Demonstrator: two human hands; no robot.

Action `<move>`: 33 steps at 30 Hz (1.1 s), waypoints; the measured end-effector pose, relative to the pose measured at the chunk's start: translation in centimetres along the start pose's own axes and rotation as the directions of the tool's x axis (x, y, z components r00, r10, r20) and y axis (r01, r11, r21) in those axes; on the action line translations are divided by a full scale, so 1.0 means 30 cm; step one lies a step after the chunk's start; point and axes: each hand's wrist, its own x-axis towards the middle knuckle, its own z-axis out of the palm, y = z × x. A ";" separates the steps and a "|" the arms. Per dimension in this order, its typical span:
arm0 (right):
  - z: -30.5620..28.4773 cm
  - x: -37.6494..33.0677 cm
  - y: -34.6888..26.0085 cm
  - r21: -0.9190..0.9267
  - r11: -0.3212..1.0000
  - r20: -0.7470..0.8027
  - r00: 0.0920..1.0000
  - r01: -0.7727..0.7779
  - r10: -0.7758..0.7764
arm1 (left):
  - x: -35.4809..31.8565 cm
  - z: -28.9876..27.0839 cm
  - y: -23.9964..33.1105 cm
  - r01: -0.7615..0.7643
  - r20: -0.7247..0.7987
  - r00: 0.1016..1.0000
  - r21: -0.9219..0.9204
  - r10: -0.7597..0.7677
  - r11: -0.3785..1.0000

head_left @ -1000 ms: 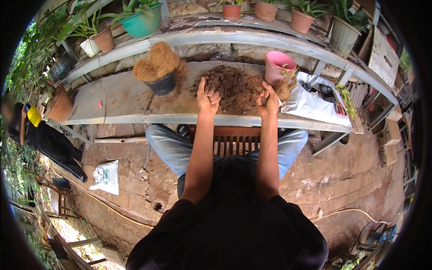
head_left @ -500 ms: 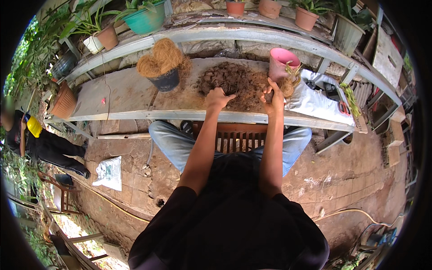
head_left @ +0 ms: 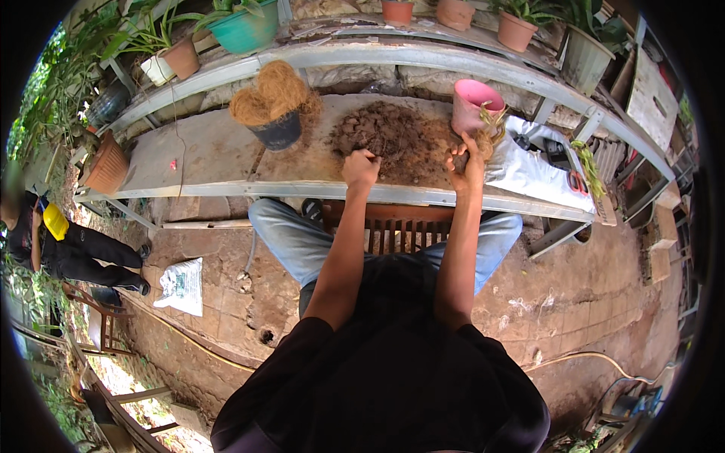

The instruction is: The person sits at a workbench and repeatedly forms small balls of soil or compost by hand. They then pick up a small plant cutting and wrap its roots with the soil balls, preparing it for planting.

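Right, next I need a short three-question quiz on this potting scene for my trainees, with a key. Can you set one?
1. True or false: the person's bare left hand is at the near side of the loose dark-brown soil heap.

2. Which pot is nearest the person's bare right hand?
A) round black pot heaped with brown fibre
B) tapered pink pot
C) wide green pot

3. Fill the gap: the flat white plastic sack lies to the ___ of the pink pot.

Key: 1. True. 2. B. 3. Right.
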 end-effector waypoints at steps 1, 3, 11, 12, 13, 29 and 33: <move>-0.014 0.010 0.000 0.008 1.000 -0.012 1.000 0.005 -0.005 | -0.003 -0.011 0.000 0.055 0.027 0.998 -0.152 -0.052 0.987; -0.028 0.017 -0.001 0.021 1.000 -0.012 1.000 0.001 -0.001 | 0.000 -0.039 -0.014 0.174 0.094 0.985 -0.439 -0.148 0.881; -0.014 0.020 0.010 0.031 0.999 0.015 0.999 -0.034 0.034 | 0.011 -0.142 -0.081 0.248 0.291 0.951 -0.917 -0.100 -0.311; -0.004 0.019 0.011 0.020 0.999 0.007 0.999 -0.035 0.035 | 0.013 -0.150 -0.089 0.228 0.279 0.954 -0.914 -0.111 -0.335; 0.006 0.017 0.011 0.008 0.999 0.000 0.999 -0.036 0.036 | 0.016 -0.156 -0.095 0.208 0.267 0.956 -0.910 -0.123 -0.358; 0.037 0.007 0.029 -0.034 0.998 0.034 0.998 -0.043 0.044 | 0.011 -0.176 -0.026 0.107 0.063 0.991 -0.896 0.115 -0.431; 0.052 0.007 0.046 -0.079 0.997 -0.029 0.999 -0.021 0.019 | -0.033 -0.198 0.033 0.094 0.041 0.992 -0.867 0.117 -0.490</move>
